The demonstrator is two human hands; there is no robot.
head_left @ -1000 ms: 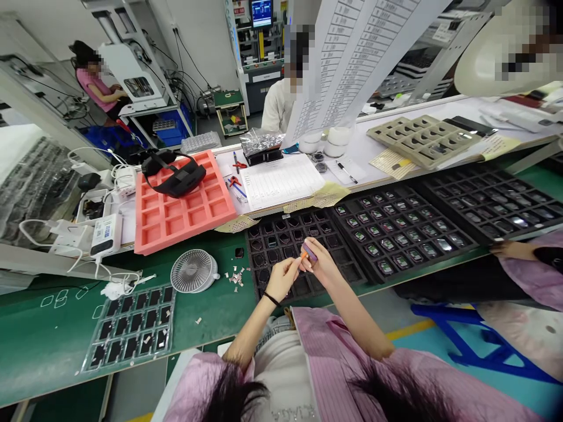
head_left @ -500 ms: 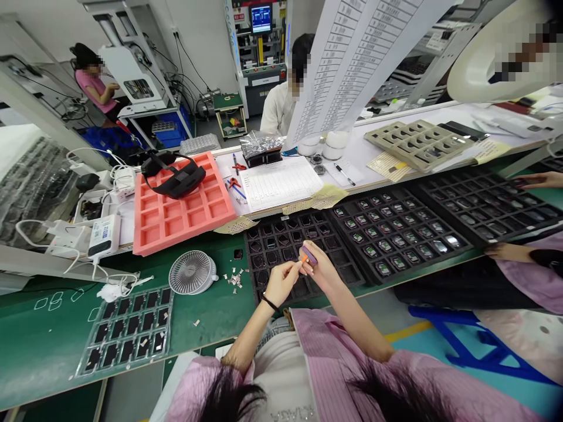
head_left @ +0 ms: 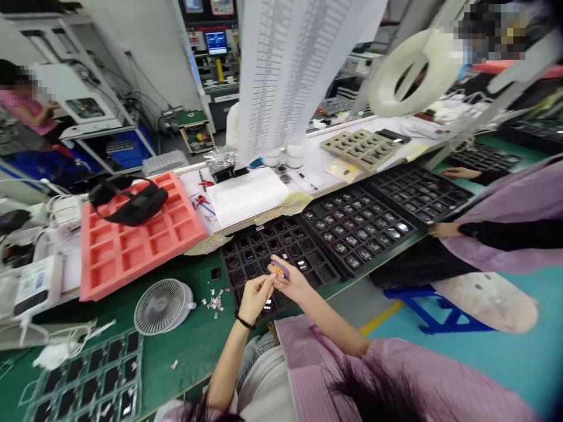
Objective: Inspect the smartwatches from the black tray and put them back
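A small purple-edged part with an orange strip sits up in the fingers, above a black foam tray. The right hand holds it between thumb and bent fingers, its grip closed around the edge. The left hand, at 7 o'clock from the part, has thumb and fingertips drawn together in a pinch at the strip; whether they grip the strip or only touch it cannot be told. A black band circles the left wrist.

Just beside the right hand, at 3 o'clock, a small lit display with coloured marks lies in the foam tray. At 8 o'clock, scattered pale tabs lie on the green bench, with a round grey fan beyond them. Farther out at 8 o'clock is a clear blister tray of black pieces.

Between 9 and 10 o'clock, a black headset rests on a coral-pink foam tray. A printed form lies at 11 o'clock; a beige compartment tray is at 1 o'clock. At 2 o'clock stands a second black foam tray of small parts, and beyond it a co-worker's hand.
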